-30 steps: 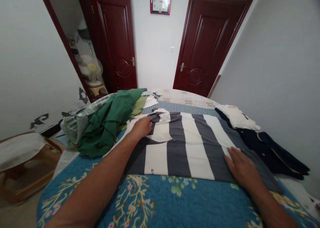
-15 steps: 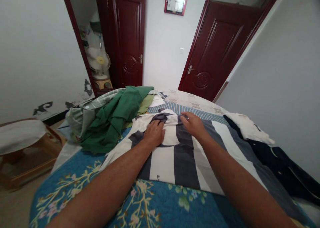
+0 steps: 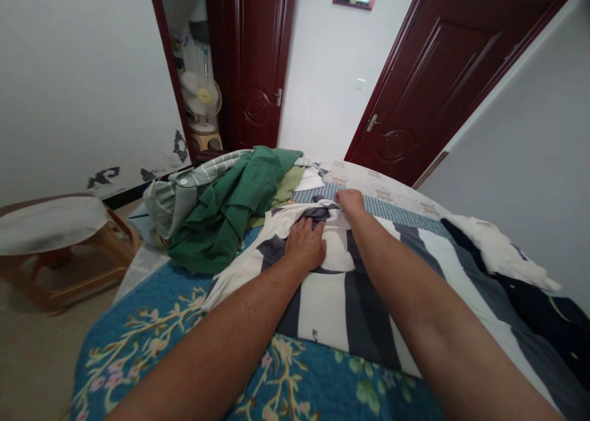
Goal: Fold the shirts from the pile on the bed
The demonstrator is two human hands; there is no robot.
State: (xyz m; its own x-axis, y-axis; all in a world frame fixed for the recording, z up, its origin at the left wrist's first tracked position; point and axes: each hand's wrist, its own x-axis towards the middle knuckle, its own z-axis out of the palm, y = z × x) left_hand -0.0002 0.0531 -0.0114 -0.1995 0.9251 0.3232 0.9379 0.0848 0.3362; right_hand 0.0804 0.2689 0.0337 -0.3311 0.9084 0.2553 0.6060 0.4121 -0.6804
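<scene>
A grey-and-white striped shirt (image 3: 325, 304) lies spread over the bed, wrinkled around its upper far part. My left hand (image 3: 306, 244) rests palm down on the bunched cloth there, its fingers stretched out and slightly apart. At the shirt's far edge, my right hand (image 3: 350, 204) is closed on the fabric. Its fingertips are mostly hidden behind the hand. Part of the shirt passes beneath my right forearm.
A pile with a green garment (image 3: 239, 206) lies left of the shirt. White cloth (image 3: 502, 249) and dark navy clothing (image 3: 548, 310) lie to the right. A blue floral bedcover (image 3: 184, 341) is underneath. A wooden stool (image 3: 59, 224) stands left of the bed.
My right hand has gone from hovering with fingers apart to closed on the shirt's far edge. My left hand stays on the cloth. The view has shifted slightly.
</scene>
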